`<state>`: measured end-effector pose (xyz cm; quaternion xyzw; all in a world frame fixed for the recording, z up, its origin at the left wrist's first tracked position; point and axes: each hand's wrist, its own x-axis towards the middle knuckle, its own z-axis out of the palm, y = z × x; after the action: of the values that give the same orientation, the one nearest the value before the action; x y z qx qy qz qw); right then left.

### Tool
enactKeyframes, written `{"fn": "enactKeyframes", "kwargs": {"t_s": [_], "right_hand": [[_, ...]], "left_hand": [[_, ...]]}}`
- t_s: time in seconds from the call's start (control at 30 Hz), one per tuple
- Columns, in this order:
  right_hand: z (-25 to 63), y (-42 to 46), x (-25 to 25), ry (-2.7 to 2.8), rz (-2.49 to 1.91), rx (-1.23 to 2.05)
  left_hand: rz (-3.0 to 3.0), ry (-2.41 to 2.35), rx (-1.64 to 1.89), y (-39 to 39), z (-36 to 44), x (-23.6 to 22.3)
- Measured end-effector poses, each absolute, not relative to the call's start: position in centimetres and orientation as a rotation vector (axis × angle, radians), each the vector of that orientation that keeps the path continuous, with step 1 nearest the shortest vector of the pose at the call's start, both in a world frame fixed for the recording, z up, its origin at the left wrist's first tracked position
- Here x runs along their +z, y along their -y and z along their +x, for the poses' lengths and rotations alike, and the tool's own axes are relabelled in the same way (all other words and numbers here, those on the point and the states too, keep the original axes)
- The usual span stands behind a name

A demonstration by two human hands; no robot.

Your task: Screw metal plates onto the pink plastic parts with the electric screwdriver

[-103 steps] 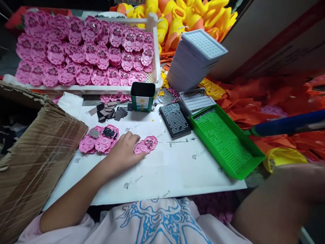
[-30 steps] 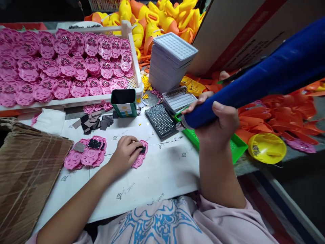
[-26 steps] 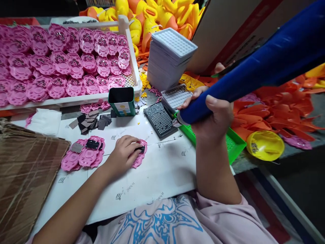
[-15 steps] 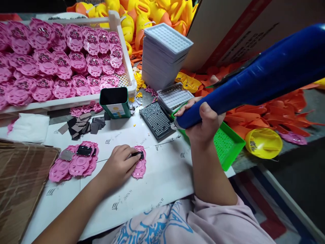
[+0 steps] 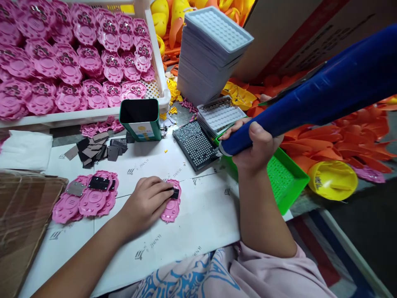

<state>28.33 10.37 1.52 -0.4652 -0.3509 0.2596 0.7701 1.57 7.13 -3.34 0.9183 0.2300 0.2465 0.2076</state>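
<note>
My left hand (image 5: 145, 203) rests on a pink plastic toy piece (image 5: 171, 210) lying on the white sheet, its fingers pinching a small black plate (image 5: 175, 193) onto the piece. My right hand (image 5: 257, 145) is closed round the front of a long blue power screwdriver (image 5: 313, 97), raised above the green screw tray (image 5: 288, 178), with its tip near the black screw tray (image 5: 195, 144). To the left lie more pink pieces (image 5: 85, 198) carrying grey and black plates.
A white crate (image 5: 163, 89) full of pink pieces stands at the back left. A green tin (image 5: 141, 120), loose dark plates (image 5: 96, 148), stacked grey trays (image 5: 211, 54), a yellow bowl (image 5: 333, 180), orange parts (image 5: 350, 136) and a cardboard box (image 5: 18, 223) surround the sheet.
My right hand has brought the blue screwdriver in from the right over the green tray. My left hand has set a black plate on the pink piece and turned it upright.
</note>
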Motion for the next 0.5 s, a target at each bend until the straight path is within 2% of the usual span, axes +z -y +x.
{"fn": "enactKeyframes", "kwargs": {"t_s": [0.5], "right_hand": [[28.6,-9.5,2.8,0.72,-1.019,0.672]], "left_hand": [[2.546,-0.662,0.729,-7.1,2.1,-3.3]]}}
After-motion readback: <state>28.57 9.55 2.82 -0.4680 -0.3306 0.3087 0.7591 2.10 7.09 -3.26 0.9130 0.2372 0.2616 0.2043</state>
